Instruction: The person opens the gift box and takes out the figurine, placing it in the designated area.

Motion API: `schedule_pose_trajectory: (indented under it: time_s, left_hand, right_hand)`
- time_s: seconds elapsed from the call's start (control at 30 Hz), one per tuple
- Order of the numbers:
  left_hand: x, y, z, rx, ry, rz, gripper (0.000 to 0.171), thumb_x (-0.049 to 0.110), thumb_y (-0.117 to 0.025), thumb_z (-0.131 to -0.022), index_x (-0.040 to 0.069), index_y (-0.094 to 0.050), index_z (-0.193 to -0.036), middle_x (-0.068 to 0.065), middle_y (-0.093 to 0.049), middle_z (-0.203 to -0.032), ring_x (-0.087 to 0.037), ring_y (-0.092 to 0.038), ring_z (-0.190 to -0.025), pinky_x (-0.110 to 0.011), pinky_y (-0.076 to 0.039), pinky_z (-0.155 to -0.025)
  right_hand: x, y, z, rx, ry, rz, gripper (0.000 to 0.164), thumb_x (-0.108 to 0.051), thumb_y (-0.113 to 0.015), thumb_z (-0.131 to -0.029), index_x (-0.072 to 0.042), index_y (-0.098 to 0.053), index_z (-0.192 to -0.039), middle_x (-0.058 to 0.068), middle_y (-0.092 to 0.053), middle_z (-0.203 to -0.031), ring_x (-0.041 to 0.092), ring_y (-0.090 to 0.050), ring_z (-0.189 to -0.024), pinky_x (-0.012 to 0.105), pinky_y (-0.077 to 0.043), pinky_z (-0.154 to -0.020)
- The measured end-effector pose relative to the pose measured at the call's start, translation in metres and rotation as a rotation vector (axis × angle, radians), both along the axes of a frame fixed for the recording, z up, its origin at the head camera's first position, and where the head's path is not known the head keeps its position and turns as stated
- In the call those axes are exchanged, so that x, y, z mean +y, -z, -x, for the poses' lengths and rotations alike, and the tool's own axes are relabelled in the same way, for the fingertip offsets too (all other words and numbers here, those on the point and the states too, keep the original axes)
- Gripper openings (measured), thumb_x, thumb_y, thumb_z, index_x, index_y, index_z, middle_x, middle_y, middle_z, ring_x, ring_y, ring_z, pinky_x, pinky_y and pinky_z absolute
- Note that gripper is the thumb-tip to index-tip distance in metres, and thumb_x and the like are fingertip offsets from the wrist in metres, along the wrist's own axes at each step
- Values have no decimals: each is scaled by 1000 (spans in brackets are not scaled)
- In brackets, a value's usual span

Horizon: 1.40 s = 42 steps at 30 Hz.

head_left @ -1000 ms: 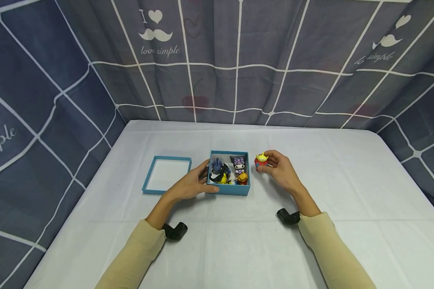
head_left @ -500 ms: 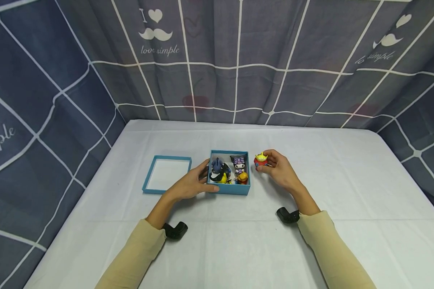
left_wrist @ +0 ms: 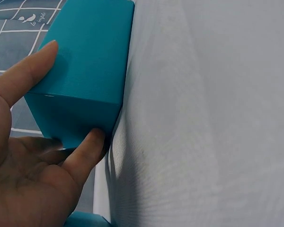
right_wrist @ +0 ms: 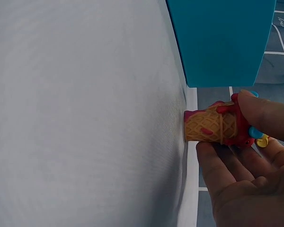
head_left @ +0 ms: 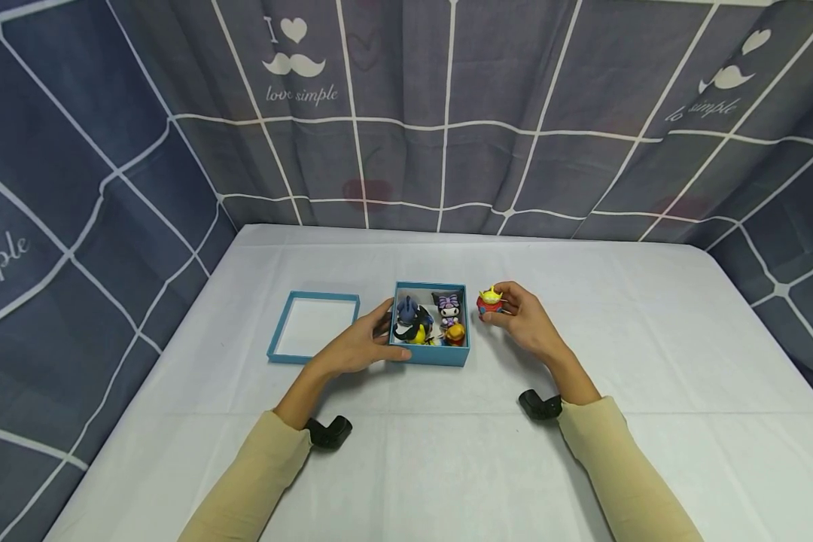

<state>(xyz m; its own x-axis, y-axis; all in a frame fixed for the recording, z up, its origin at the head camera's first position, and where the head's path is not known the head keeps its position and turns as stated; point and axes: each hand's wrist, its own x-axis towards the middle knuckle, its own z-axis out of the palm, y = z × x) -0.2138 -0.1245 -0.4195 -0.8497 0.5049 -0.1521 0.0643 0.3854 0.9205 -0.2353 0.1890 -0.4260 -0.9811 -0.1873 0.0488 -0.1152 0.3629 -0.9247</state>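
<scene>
Nearest the camera, your tan sleeves [head_left: 247,482] reach over a white tablecloth [head_left: 440,459], a black device [head_left: 330,433] at each wrist. Your left hand [head_left: 355,348] steadies a blue box [head_left: 433,357] by its near left corner, thumb laid on the front wall and fingers against the left side. Just beyond the box's right wall, your right hand [head_left: 527,322] pinches a red-and-yellow figurine [head_left: 489,300] between thumb and fingers — upright, outside the box, its waffle-cone base down at the cloth.

Inside the box, an orange-topped figure [head_left: 455,333] sits in the near right corner and a yellow-and-black figure [head_left: 418,333] toward the near left; farther back are a dark blue figure [head_left: 406,310] on the left and a black-and-purple figure [head_left: 449,307] on the right. To the left of the box lies a blue-edged lid [head_left: 315,324], white inside facing up, one corner hidden behind your hand. Behind the table hangs a grey curtain [head_left: 406,83] — white grid lines, moustache prints and the words "love simple."
</scene>
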Motion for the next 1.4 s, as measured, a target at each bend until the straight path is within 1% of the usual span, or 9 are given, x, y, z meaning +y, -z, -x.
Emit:
schedule_pose_trajectory:
  time_s: [0.2, 0.4, 0.53, 0.83, 1.03, 1.1, 1.2, 1.3, 1.4]
  left_hand:
    - [0, 0, 0, 1, 9, -16, 106, 22, -78, -86, 7, -3, -159, -20, -15, -161, -35, -26, -144, -44, -32, -114]
    - [0, 0, 0, 1, 9, -12, 106, 23, -79, -86, 6, -4, -159, -19, -14, -161, -34, -25, -145, -43, -33, -113]
    - [0, -1, 0, -1, 4, -8, 106, 23, -79, -86, 7, -4, -159, -19, -14, -161, -34, -26, -145, -43, -33, -113]
    - [0, -3, -2, 0, 9, -12, 106, 24, -78, -87, 7, -3, -159, -21, -14, -161, -35, -26, -144, -44, -32, -113]
    - [0, -2, -1, 3, 12, -12, 106, 24, -79, -86, 6, -3, -159, -19, -14, -161, -33, -24, -145, -41, -33, -113]
    - [0, -2, 0, 1, 8, -10, 107, 24, -79, -86, 7, -3, -159, -18, -14, -161, -31, -24, -145, -40, -33, -114]
    - [0, -1, 0, -7, -2, -2, 107, 25, -80, -85, 9, -4, -159, -16, -15, -162, -29, -25, -145, -38, -33, -113]
    - [0, -1, 0, -3, 2, 1, 107, 24, -79, -85, 8, -4, -159, -17, -15, -161, -30, -25, -145, -39, -33, -113]
    - [0, -1, 0, -5, 4, 0, 107, 25, -79, -85, 8, -4, -159, -17, -15, -161, -31, -25, -145, -39, -33, -113]
  right_hand:
    - [0, 0, 0, -4, -2, -6, 46, 1, -69, -90, 7, -47, -130, 24, -59, -125, 34, -58, -116, 24, -47, -92]
    - [0, 0, 0, -10, -5, -9, 47, 1, -69, -90, 7, -46, -131, 23, -59, -125, 33, -58, -115, 23, -47, -91]
    - [0, -1, -1, -12, -10, -8, 48, 0, -69, -91, 7, -46, -132, 24, -58, -126, 34, -57, -116, 25, -47, -93]
    - [1, 0, -1, -21, -15, -18, 50, -1, -68, -92, 5, -46, -135, 23, -57, -128, 34, -56, -120, 41, -44, -102]
    - [3, -2, -2, -11, -41, 1, 63, -4, -70, -91, 4, -38, -145, 24, -52, -135, 39, -46, -130, 52, -35, -110]
    - [3, -4, -4, 2, -29, 0, 68, -6, -72, -90, 4, -36, -146, 25, -49, -139, 39, -43, -133, 52, -33, -112]
    - [4, -7, -6, 22, 8, 11, 72, -8, -75, -87, 5, -36, -147, 24, -44, -145, 37, -39, -137, 48, -31, -114]
    - [4, -12, -10, 45, 35, 38, 70, -7, -75, -87, 6, -39, -145, 24, -43, -146, 33, -39, -138, 42, -31, -115]
    - [3, -19, -13, 69, 54, 87, 62, -6, -71, -89, 6, -43, -142, 23, -45, -144, 32, -41, -136, 40, -31, -115]
